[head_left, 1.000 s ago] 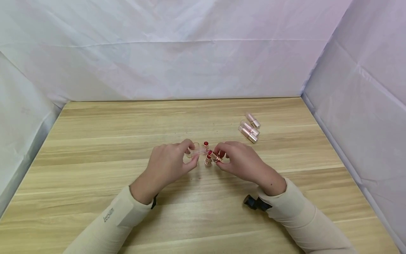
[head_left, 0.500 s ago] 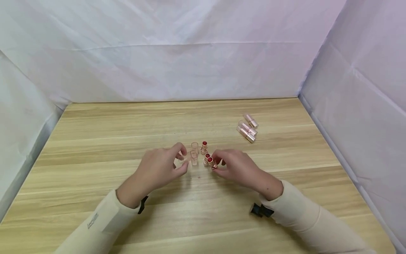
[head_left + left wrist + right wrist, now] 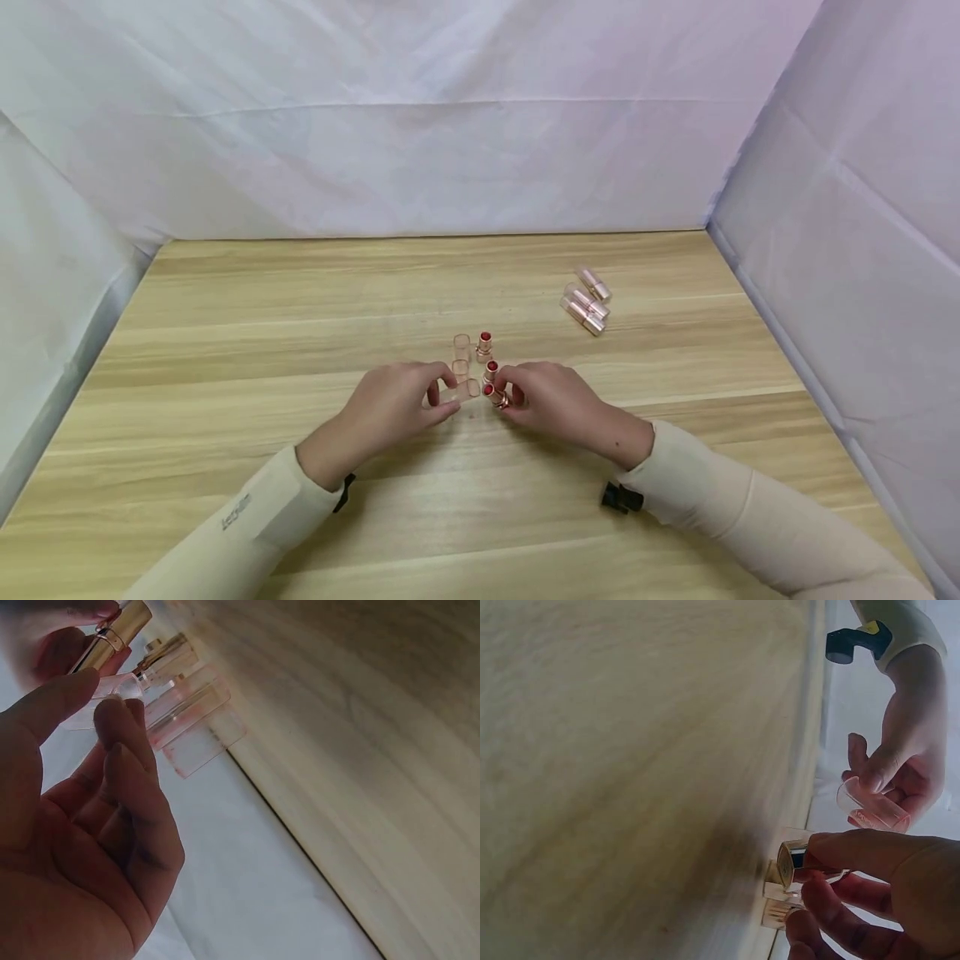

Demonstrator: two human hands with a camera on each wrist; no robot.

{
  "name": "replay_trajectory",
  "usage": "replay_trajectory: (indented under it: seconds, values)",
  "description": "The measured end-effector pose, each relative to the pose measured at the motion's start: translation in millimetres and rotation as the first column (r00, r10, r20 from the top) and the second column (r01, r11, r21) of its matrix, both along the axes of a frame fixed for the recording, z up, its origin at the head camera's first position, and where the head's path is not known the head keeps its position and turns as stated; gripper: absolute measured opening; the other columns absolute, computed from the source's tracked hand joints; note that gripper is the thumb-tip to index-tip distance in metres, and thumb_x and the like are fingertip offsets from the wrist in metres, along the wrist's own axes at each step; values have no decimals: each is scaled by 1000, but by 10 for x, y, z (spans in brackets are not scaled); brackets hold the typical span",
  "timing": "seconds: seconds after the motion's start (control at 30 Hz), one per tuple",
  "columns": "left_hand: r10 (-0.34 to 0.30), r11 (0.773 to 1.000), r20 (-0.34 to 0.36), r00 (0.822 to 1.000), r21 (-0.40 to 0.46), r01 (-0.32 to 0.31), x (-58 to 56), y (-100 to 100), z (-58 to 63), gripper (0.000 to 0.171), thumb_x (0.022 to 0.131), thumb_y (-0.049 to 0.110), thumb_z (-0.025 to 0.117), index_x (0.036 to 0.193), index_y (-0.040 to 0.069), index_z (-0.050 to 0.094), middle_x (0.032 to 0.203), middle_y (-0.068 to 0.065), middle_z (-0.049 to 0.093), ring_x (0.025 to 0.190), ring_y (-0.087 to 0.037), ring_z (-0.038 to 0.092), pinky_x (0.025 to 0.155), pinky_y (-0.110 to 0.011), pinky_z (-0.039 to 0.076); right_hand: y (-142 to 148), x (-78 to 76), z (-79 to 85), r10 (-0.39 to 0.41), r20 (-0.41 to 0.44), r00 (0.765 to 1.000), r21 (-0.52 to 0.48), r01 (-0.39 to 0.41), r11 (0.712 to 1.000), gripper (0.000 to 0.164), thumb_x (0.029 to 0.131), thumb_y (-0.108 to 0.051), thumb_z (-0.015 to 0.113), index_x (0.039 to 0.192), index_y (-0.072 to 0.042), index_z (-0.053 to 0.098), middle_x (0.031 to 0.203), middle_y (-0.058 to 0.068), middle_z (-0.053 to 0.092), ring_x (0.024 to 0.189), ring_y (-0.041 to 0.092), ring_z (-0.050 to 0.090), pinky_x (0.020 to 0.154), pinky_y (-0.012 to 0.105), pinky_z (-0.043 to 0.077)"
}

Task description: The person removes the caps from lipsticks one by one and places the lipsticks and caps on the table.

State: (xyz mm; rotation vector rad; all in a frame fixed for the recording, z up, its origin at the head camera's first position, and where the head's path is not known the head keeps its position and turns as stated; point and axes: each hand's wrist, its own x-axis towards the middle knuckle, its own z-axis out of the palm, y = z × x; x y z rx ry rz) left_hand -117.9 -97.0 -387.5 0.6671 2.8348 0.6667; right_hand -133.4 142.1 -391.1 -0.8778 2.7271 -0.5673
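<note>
Over the wooden table (image 3: pixel 465 525), well within its edges, the left hand (image 3: pixel 390 404) and right hand (image 3: pixel 562 404) are apart. Three capped lipsticks (image 3: pixel 584 316) lie toward the far right corner. The right pinches an uncapped lipstick (image 3: pixel 493 397), the left a clear cap (image 3: pixel 461 391).

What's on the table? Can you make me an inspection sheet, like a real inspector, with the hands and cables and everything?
Surface: wood-grain tabletop.
Job's things: two uncapped lipsticks stand with red tips up; a third lipstick, also uncapped, is tilted in the fingers. Two clear caps stand beside them; a third clear cap is held.
Clutter: three capped lipsticks lie together, farther back on the right.
Hands: left hand pinches the third clear cap; right hand holds the third lipstick.
Cables: nothing seen.
Surroundings: white cloth behind and on both sides.
</note>
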Motion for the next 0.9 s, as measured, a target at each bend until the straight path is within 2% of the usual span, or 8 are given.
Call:
replay_trajectory:
  seconds: [0.23,0.37,0.7,0.9]
  values:
    - [-6,1000,43,999,-13,6,-30,31,-100,20,87,35,76,99,21,69,73,13,68,65,-3,59,58,-28,45,-4,-27,-38,-6,38,999,36,5,999,19,84,-19,80,100,-19,70,70,-11,60,61,3,51,56,22,42]
    - [-1,1000,54,999,-21,2,-43,44,-139,19,87,35,77,99,21,70,73,13,68,65,-3,59,58,-28,45,-9,-33,-51,-11,40,999,35,10,999,17,85,-20,79,99,-19,69,69,-11,60,60,3,51,55,22,42]
    - [-2,1000,97,995,-27,5,-59,54,-177,22,88,35,77,102,21,71,69,14,61,62,-5,54,59,-29,44,-31,-29,-71,-23,69,997,26,21,999,22,86,-20,79,106,-17,70,72,-11,62,63,2,53,58,22,44]
    - [-10,1000,104,994,-28,13,-61,57,-173,19,88,33,77,102,21,72,71,14,63,65,-4,56,62,-30,46,-31,-21,-79,-25,78,997,11,24,1000,28,85,-19,80,110,-15,68,76,-9,63,66,4,54,59,22,45]
